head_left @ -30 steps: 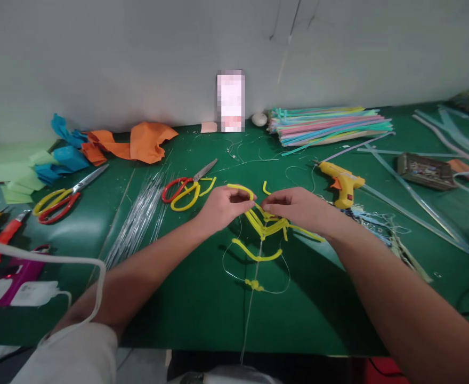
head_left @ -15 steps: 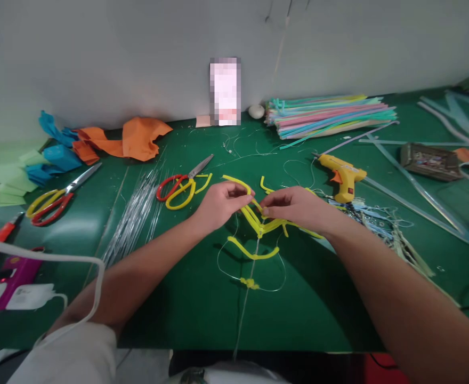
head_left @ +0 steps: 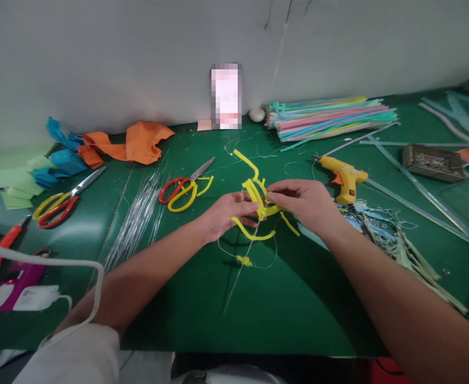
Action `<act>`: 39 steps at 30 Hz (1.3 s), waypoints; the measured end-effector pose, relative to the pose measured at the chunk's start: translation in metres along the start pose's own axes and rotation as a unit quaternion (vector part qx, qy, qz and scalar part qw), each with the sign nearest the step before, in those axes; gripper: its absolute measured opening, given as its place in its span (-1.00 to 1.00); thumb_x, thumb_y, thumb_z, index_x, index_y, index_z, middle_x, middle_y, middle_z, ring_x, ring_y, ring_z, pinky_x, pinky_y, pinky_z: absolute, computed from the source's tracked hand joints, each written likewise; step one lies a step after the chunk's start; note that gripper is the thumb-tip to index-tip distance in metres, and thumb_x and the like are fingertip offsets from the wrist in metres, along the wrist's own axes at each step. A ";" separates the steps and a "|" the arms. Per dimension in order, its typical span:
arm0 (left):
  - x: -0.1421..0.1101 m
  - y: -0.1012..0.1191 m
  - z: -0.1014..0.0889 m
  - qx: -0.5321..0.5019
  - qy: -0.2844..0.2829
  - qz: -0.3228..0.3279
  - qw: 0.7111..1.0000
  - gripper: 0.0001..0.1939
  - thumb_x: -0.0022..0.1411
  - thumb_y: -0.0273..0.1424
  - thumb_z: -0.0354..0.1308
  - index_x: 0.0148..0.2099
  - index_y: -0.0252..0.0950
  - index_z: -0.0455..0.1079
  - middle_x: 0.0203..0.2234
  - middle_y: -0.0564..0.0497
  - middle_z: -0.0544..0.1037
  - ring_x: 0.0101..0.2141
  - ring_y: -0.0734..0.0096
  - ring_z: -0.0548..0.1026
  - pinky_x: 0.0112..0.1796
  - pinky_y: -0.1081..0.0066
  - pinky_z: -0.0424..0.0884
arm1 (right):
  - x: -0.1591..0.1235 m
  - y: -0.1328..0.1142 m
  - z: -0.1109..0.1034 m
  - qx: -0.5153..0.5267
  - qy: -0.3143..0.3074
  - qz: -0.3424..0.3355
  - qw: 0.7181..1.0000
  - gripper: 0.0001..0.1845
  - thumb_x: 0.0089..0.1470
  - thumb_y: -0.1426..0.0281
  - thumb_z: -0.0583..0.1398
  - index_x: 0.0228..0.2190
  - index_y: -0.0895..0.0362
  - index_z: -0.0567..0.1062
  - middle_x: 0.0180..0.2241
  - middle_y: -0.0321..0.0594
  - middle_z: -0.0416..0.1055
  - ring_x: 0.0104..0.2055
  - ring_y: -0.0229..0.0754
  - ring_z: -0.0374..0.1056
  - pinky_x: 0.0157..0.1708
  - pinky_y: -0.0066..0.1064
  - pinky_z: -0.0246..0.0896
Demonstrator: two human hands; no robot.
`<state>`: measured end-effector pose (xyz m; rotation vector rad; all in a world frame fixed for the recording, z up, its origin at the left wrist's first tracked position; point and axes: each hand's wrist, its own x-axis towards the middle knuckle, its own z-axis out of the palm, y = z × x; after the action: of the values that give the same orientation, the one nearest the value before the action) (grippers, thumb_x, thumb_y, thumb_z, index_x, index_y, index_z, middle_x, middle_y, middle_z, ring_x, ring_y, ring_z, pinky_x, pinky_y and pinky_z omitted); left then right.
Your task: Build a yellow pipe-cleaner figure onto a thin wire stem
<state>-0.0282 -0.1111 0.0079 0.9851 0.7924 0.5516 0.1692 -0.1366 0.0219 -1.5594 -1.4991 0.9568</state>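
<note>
Both hands — left hand, right hand — pinch the bent yellow pipe-cleaner bundle at centre; glue gun at two o'clock — keep strands tight.

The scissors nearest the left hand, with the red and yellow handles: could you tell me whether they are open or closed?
Closed. The scissors lie flat on the green table, their blades together forming one point.

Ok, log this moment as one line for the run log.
left hand: shut on yellow pipe-cleaner bundle | right hand: shut on yellow pipe-cleaner bundle | bundle held above green table | thin wire hanging from bundle
</note>
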 end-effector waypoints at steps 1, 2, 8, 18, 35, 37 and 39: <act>0.000 -0.001 0.001 -0.010 -0.010 -0.007 1.000 -0.55 0.03 -0.27 0.36 -0.08 -0.40 0.42 -0.22 -0.14 0.55 -0.27 0.32 0.57 -0.30 0.40 0.47 | 0.000 0.000 0.001 -0.010 0.015 -0.016 1.000 -0.77 -0.07 0.25 0.31 -0.36 0.11 0.65 -0.35 -0.16 0.59 -0.34 -0.14 0.45 -0.30 -0.29 0.35; 0.000 -0.002 0.003 -0.017 -0.016 -0.009 1.000 -0.56 0.02 -0.28 0.36 -0.08 -0.40 0.42 -0.21 -0.14 0.55 -0.27 0.33 0.57 -0.31 0.41 0.46 | -0.001 0.000 0.002 -0.020 0.024 -0.037 0.999 -0.79 -0.05 0.27 0.30 -0.37 0.11 0.65 -0.34 -0.16 0.58 -0.34 -0.14 0.45 -0.30 -0.30 0.36; 0.000 -0.007 0.006 -0.038 0.004 0.029 0.999 -0.59 0.01 -0.34 0.34 -0.08 -0.37 0.42 -0.25 -0.07 0.57 -0.34 0.40 0.56 -0.32 0.43 0.42 | -0.002 0.002 0.006 -0.003 0.032 -0.078 0.996 -0.76 -0.03 0.31 0.28 -0.29 0.12 0.63 -0.34 -0.18 0.55 -0.34 -0.17 0.44 -0.30 -0.30 0.37; 0.004 -0.008 0.004 -0.043 0.017 0.031 0.998 -0.67 0.02 -0.35 0.32 -0.16 -0.39 0.45 -0.24 -0.10 0.54 -0.31 0.41 0.50 -0.31 0.40 0.45 | -0.002 0.004 0.009 0.049 0.020 -0.042 0.998 -0.66 -0.05 0.30 0.31 -0.20 0.15 0.59 -0.39 -0.20 0.53 -0.37 -0.16 0.45 -0.29 -0.27 0.36; 0.004 0.008 0.010 0.081 0.085 0.000 0.993 -0.76 -0.04 -0.38 0.39 -0.26 -0.33 0.54 -0.38 -0.01 0.59 -0.37 0.42 0.53 -0.30 0.37 0.41 | -0.007 -0.005 0.010 0.026 0.007 -0.051 0.998 -0.79 -0.07 0.29 0.31 -0.35 0.12 0.62 -0.35 -0.20 0.56 -0.36 -0.19 0.42 -0.32 -0.33 0.34; 0.004 0.008 0.009 0.095 0.086 0.000 0.992 -0.78 -0.03 -0.40 0.37 -0.27 -0.33 0.53 -0.39 -0.01 0.58 -0.37 0.43 0.52 -0.32 0.38 0.40 | -0.007 -0.005 0.010 0.027 0.004 -0.047 0.999 -0.80 -0.07 0.28 0.32 -0.36 0.11 0.62 -0.36 -0.21 0.56 -0.36 -0.19 0.42 -0.31 -0.33 0.34; 0.003 0.008 0.009 0.105 0.089 -0.006 0.991 -0.80 -0.03 -0.42 0.36 -0.29 -0.35 0.52 -0.41 -0.01 0.57 -0.39 0.43 0.52 -0.34 0.39 0.40 | -0.007 -0.004 0.010 0.027 0.006 -0.045 0.999 -0.80 -0.08 0.29 0.32 -0.37 0.11 0.62 -0.37 -0.21 0.56 -0.36 -0.19 0.42 -0.31 -0.33 0.34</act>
<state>-0.0194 -0.1094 0.0171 1.1334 1.0304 0.5589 0.1578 -0.1429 0.0215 -1.4451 -1.5090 0.9265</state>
